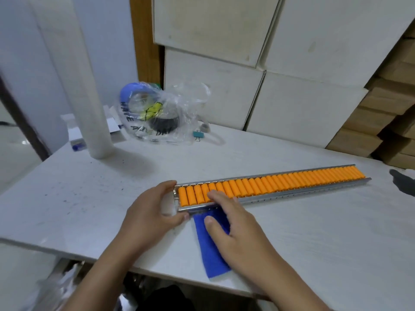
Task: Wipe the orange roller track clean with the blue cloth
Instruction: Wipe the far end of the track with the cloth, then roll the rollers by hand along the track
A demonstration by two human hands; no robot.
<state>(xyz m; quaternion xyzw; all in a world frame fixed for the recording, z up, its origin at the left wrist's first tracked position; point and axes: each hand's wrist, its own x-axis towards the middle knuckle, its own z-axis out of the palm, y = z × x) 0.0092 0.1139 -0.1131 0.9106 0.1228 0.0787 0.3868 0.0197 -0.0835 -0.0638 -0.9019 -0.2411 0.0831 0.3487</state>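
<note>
The orange roller track (292, 181), a long metal rail filled with orange rollers, lies across the white table from the middle to the right. My left hand (152, 209) grips the track's left end, thumb at the near corner and fingers over the far corner. A blue cloth (210, 250) lies flat on the table just in front of the track's left end, reaching the table's near edge. My right hand (233, 227) rests on top of the cloth, thumb pressing on it, with its fingertips lying on the left rollers.
The white table (89, 187) shows dark specks at the left. A white roll (96, 113) stands at the back left, beside a clear plastic bag of tape rolls (155, 113) and a teal binder clip (198, 134). White boxes (292, 104) and cardboard stacks line the back. A dark object (404, 182) lies at the right edge.
</note>
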